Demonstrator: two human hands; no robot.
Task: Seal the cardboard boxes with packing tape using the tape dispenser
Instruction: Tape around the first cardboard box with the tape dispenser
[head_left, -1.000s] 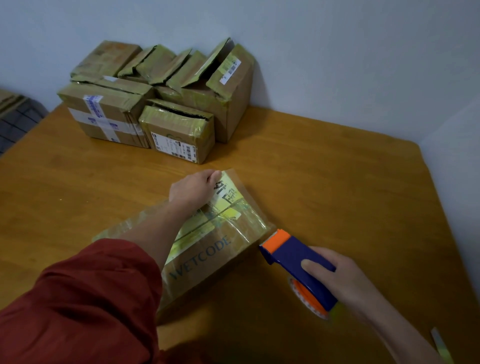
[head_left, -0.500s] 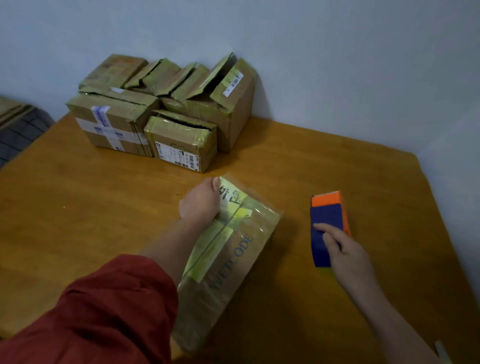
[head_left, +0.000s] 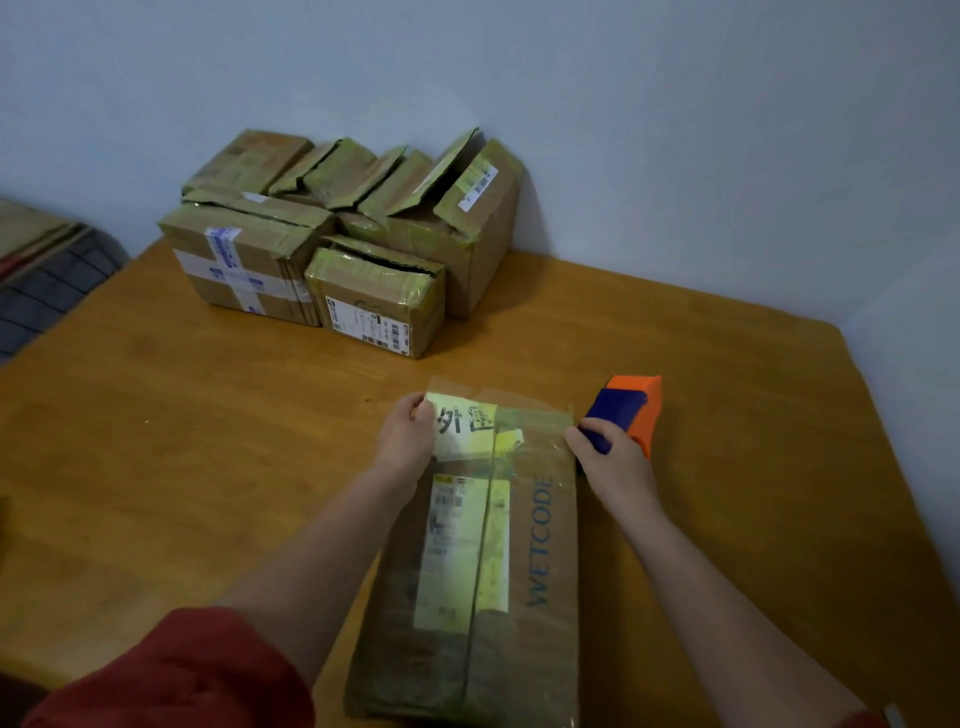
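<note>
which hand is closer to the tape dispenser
Right. The right hand grips the tape dispenser; the left hand holds the far left corner of the WETCODE box.

view: head-worn | faces: forward, down at table (head_left: 208, 441) | range: near | edges seemingly warped

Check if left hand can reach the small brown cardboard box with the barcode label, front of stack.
Probably yes: only bare wooden table lies between the left hand and the small brown cardboard box. It must first release the flat WETCODE cardboard box it grips.
</note>
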